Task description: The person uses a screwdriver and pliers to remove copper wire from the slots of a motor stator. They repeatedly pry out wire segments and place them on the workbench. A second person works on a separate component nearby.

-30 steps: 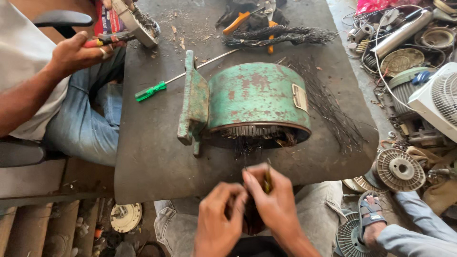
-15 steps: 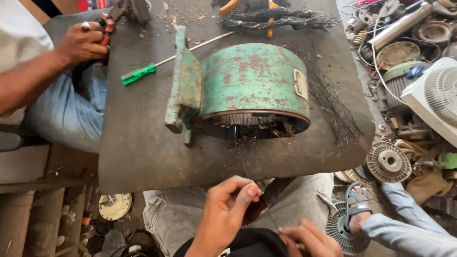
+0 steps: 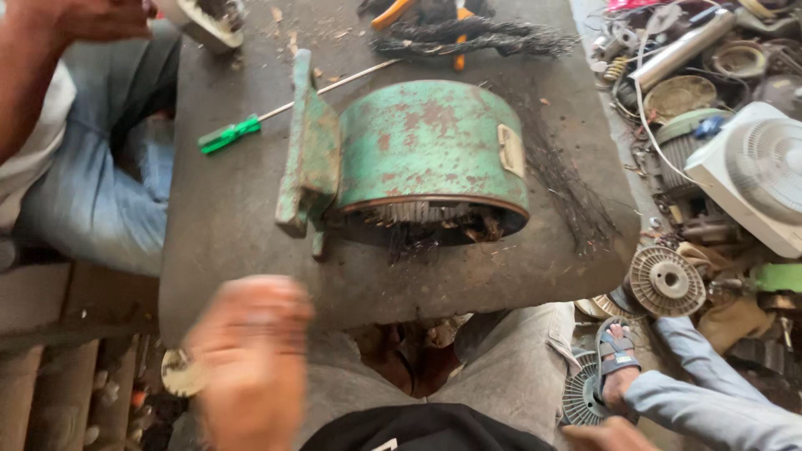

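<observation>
A green, rust-spotted motor housing (image 3: 430,154) lies on its side on the dark metal table (image 3: 234,242), with frayed copper windings showing at its open lower rim. My left hand (image 3: 251,359) is a blur of motion over the table's near left corner, apart from the housing, and I cannot tell whether it holds anything. Only a sliver of my right hand (image 3: 610,436) shows at the bottom edge, over my lap. A green-handled screwdriver (image 3: 230,134) lies left of the housing.
Another person sits at the left, with a hand (image 3: 83,17) near a metal part (image 3: 209,21) at the table's far corner. Pliers and wire bundles (image 3: 476,38) lie at the far edge. Scrap parts, a white fan (image 3: 760,175) and someone's sandalled foot (image 3: 618,367) are on the right.
My hands have left the spot in front of me: the left swings out to the near left corner, the right drops to the bottom edge. The view has tilted closer to the housing.
</observation>
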